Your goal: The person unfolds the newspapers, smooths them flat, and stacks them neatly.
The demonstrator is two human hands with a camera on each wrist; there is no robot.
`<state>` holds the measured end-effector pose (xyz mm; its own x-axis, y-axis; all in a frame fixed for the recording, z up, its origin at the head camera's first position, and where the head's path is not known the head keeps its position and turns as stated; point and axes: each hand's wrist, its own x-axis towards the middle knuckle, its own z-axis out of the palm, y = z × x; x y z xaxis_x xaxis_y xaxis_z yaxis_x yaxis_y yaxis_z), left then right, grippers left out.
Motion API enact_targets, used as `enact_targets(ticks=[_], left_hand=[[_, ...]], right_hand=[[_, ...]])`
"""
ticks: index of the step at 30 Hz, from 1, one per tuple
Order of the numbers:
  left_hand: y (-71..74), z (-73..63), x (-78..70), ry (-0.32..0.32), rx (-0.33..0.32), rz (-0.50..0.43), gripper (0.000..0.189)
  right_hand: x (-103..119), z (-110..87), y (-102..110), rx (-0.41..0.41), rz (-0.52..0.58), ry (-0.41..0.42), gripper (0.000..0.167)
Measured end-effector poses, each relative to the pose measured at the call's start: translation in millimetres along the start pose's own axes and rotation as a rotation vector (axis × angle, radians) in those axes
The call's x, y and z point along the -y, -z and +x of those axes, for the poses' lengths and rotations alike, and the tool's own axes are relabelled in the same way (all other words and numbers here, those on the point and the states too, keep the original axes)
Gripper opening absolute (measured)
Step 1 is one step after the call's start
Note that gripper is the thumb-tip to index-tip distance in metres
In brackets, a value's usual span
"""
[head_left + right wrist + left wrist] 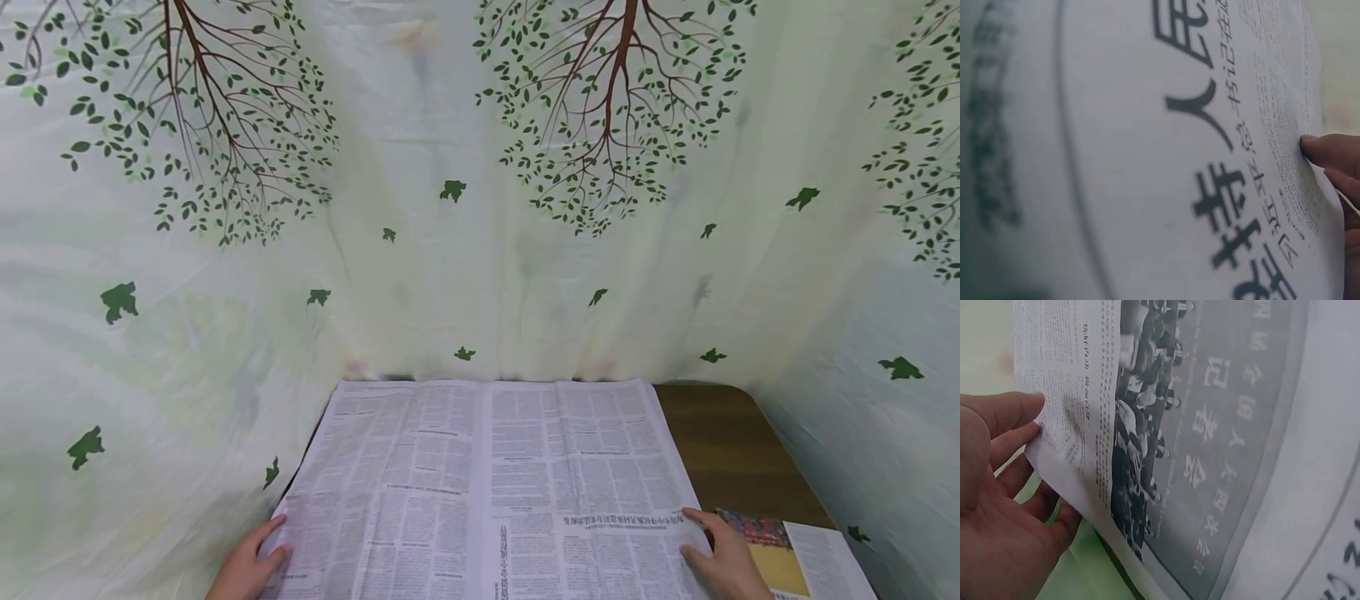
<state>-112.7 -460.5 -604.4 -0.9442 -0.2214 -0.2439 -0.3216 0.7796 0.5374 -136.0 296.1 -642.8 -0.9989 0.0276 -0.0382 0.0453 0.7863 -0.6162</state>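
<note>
A wide newspaper (450, 492) lies opened out in front of me, dense with small print and with a pale fold down its middle. My left hand (251, 558) pinches its left edge. In the left wrist view that thumb (1019, 412) meets the index finger at the paper's border, beside a page with a grey photo (1154, 425). On the opposite side my right hand (720, 554) holds the right edge between thumb and fingers. The right wrist view has large black characters (1216, 194) on the near page, and most of that hand is cut off.
Under the paper is a dark brown wooden table (727, 442), bare at the back right. A colourful printed sheet (825, 558) lies to the right of my right hand. A pale curtain (420, 275) with tree and leaf prints hangs behind and along both sides.
</note>
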Motion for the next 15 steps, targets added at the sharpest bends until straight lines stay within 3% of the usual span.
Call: enact_targets(ticks=[7, 15], left_hand=[[1.4, 5.6, 1.7, -0.001, -0.028, 0.010, 0.069], [2.2, 12.3, -1.9, -0.164, -0.135, 0.080, 0.062]], right_hand=[[5.0, 1.2, 1.2, 0.003, 0.005, -0.009, 0.066], [5.2, -0.4, 0.9, -0.018, -0.005, -0.014, 0.065]])
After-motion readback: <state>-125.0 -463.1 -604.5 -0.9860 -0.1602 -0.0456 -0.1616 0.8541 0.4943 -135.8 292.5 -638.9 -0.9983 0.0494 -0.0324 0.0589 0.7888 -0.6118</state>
